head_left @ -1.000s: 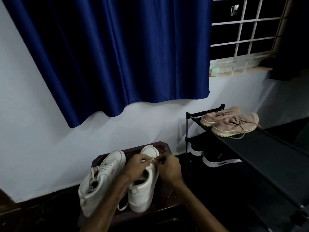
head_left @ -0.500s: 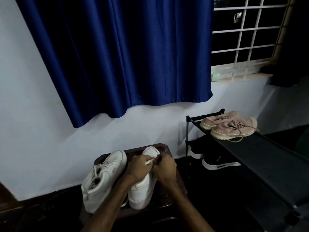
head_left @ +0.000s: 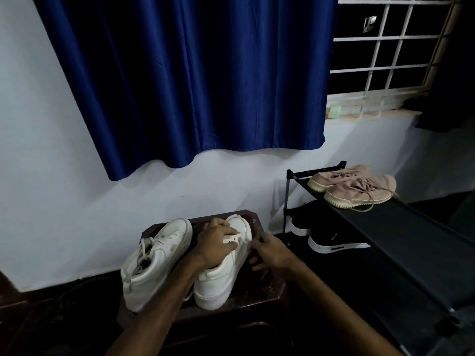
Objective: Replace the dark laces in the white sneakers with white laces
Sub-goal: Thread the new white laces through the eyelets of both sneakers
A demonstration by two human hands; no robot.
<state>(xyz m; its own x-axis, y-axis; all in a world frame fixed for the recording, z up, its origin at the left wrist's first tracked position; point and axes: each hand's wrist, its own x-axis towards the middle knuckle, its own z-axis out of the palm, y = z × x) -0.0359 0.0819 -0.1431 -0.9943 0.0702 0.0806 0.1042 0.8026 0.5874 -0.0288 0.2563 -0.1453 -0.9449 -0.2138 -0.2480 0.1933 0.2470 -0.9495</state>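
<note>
Gripping the eyelet flap of the white sneaker low in the centre, on the dark stool, with the left hand, likely to steady it for threading. Curling the right hand beside the shoe's right flank, whether holding anything impossible to tell. Since a second ago, drawn down and rightward from the eyelets, away from the left.
</note>
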